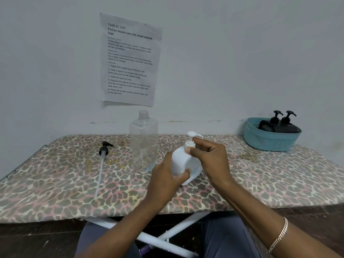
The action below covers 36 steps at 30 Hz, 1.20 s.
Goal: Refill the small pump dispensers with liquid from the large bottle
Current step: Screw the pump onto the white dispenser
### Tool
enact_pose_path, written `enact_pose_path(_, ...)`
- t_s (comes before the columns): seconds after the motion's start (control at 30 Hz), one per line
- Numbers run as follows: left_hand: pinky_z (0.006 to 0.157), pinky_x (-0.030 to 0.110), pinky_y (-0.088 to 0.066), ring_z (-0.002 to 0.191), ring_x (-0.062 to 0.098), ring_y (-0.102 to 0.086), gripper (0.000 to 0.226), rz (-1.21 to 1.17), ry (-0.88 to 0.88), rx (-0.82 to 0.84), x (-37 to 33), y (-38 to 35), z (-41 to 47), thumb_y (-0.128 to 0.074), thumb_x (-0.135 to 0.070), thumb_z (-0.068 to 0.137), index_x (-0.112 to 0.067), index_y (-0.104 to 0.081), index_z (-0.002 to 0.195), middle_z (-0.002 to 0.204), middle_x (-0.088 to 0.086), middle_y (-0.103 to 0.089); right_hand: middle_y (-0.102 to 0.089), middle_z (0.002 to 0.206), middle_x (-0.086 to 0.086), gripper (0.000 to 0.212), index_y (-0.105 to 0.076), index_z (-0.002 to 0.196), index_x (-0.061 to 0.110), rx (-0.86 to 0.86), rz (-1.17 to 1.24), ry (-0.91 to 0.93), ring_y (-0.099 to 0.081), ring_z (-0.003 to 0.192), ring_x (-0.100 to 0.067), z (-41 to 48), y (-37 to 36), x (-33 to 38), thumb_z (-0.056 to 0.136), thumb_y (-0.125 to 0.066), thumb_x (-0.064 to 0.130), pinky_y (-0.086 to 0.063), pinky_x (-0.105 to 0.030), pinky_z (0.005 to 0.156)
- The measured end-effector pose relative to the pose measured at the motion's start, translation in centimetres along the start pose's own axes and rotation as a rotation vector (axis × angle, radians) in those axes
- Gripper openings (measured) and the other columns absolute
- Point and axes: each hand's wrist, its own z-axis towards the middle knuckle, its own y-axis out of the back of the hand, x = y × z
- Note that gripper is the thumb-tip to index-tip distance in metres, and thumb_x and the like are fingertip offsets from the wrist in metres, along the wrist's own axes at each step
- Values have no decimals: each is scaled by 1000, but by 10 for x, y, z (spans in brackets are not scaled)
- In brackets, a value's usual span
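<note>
Left hand (165, 175): we grip the white dispenser (183, 164) round its body, tilted on the table (55, 192).
Right hand (210, 157): our fingers pinch its pump collar (189, 145).
Large bottle (143, 140): uncapped, upright just behind; black pump (104, 148) lies apart on the left.
Risk: we judge a twisting slip could tip either bottle.
Unclear: whether we are tightening or loosening; liquid levels; basket (270, 138) contents partly hidden.

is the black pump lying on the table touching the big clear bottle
Apart. The head view shows bare patterned cloth between the black pump and the clear bottle.
</note>
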Motion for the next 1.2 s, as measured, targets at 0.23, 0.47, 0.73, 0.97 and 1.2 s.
enact_pose_path(0.23,71,39,-62,91,5,-72,47,-119,2,22,4,2,3,-80,-39,89,-32,-58,130,107,-12,-72,-75,123,19,34,-80,115,30,133,-289,70,-68,116,0,13,13,8,83,-88,24,-53,-42,107)
enact_pose_path(0.47,96,45,-60,119,9,-68,59,-245,14,146,8,3,8,-80,-44,90,-45,-53,142,133,-15,-66,-66,137,22,68,-64,139,40,438,-600,32,-61,127,-1,23,38,24,76,-79,61,-49,-39,111)
enact_pose_path(0.73,106,42,-57,130,7,-63,62,-363,33,195,7,6,8,-77,-37,97,-39,-48,152,144,-15,-62,-70,130,24,44,-71,132,38,462,-683,97,-62,118,8,22,44,32,90,-77,50,-49,-22,95)
enact_pose_path(0.97,101,36,-58,133,11,-61,59,-423,71,268,6,10,14,-68,-24,103,-34,-44,156,145,-11,-64,-68,116,29,53,-61,130,52,597,-820,7,-66,106,3,24,55,42,84,-83,41,-56,-34,97)
enact_pose_path(1.2,95,20,-56,125,-2,-63,53,-418,54,240,1,5,24,-65,-20,104,-34,-49,153,138,-22,-65,-76,111,19,47,-68,120,47,578,-860,23,-71,99,-4,28,66,49,79,-81,30,-59,-41,94)
